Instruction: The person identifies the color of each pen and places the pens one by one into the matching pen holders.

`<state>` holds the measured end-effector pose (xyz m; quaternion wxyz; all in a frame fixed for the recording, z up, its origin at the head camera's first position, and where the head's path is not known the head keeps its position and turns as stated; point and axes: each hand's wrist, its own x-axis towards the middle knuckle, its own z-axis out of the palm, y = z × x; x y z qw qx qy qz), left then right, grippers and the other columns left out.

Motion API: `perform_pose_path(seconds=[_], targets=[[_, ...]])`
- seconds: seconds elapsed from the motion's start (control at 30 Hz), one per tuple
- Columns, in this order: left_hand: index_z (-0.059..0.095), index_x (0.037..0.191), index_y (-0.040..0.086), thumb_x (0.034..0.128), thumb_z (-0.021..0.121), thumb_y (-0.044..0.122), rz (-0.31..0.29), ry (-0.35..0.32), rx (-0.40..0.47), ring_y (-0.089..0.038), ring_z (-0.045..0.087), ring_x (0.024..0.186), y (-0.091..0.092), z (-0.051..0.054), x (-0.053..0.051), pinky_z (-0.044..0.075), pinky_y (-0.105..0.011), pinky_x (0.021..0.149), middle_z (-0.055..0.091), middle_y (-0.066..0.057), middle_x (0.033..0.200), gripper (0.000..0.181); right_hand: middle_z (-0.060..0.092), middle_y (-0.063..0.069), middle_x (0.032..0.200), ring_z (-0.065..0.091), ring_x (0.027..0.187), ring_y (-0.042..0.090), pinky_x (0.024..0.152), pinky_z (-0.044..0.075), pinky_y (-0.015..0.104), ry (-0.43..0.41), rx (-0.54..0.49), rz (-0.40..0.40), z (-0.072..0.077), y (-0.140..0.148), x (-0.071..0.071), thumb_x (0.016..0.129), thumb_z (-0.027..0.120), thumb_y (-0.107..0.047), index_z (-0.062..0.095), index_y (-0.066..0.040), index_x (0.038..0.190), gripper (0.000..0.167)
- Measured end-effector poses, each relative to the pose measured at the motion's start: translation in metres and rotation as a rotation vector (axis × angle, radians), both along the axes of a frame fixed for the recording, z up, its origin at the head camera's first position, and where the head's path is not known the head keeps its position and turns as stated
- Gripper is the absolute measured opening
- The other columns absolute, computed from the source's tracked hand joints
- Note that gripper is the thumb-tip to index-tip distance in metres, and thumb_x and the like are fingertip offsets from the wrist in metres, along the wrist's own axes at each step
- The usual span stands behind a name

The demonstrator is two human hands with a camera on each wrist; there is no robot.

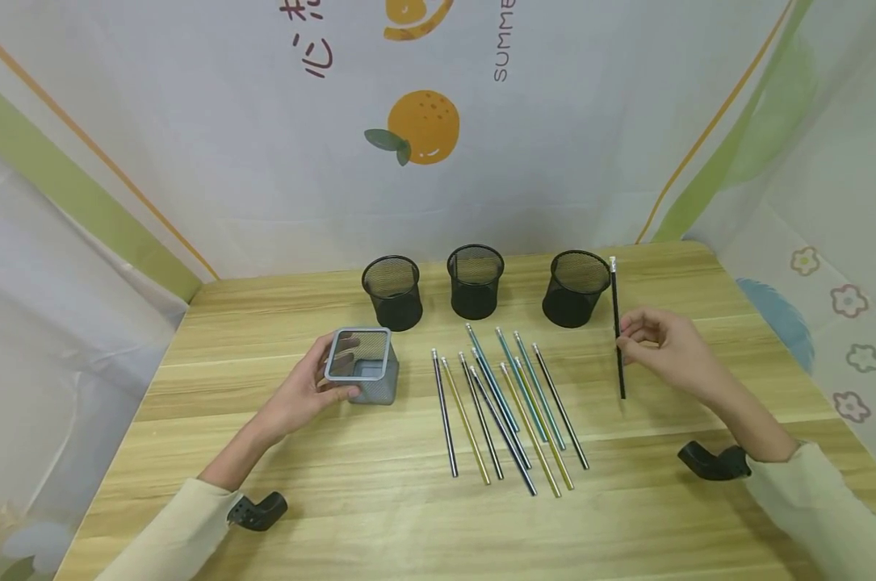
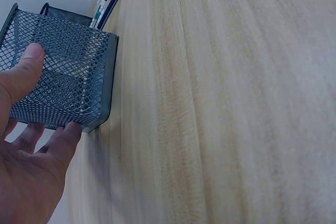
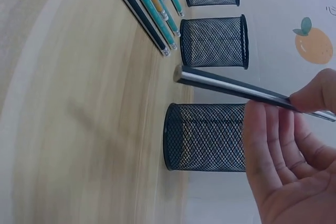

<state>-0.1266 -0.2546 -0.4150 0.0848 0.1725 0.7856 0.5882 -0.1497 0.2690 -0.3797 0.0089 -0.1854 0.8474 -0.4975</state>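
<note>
My left hand [image 1: 309, 393] grips a square grey mesh pen holder [image 1: 376, 390] on the left of the table, thumb on the near side and fingers round the far side. Between thumb and fingertips, my right hand [image 1: 666, 347] pinches a black pencil [image 1: 618, 339], held above the table with its white eraser end upward. The right wrist view shows the pencil's [image 3: 231, 86] flat end pointing away from the palm. Several pencils [image 1: 499, 411] in black, blue and yellow lie side by side on the table between the hands, erasers toward the back.
Three round black mesh pen holders stand along the back: left [image 1: 397, 311], middle [image 1: 475, 298] and right [image 1: 572, 305], the last close to the held pencil. The wooden table [image 1: 379, 516] ends at a printed curtain [image 1: 554, 161].
</note>
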Motion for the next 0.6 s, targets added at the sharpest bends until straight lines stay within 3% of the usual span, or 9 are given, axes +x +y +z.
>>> perform_pose_path(seconds=[0.37, 0.6], targets=[[0.029, 0.154, 0.0, 0.0876, 0.072, -0.013, -0.008, 0.006, 0.016, -0.043, 0.031, 0.143, -0.001, -0.002, 0.0, 0.038, -0.058, 0.109, 0.035, -0.023, 0.155, 0.08, 0.063, 0.019, 0.095, 0.068, 0.078, 0.019, 0.071, 0.062, 0.031, 0.009, -0.128, -0.069, 0.006, 0.004, -0.006, 0.097, 0.06, 0.009, 0.055, 0.013, 0.109, 0.013], [0.029, 0.154, 0.001, 0.0876, 0.072, -0.013, -0.009, 0.009, 0.01, -0.043, 0.031, 0.144, -0.001, -0.002, 0.0, 0.038, -0.058, 0.109, 0.035, -0.022, 0.156, 0.08, 0.063, 0.013, 0.091, 0.069, 0.078, 0.019, 0.07, 0.061, 0.029, -0.008, -0.258, -0.117, 0.01, 0.006, -0.008, 0.098, 0.058, 0.009, 0.054, 0.012, 0.104, 0.008]])
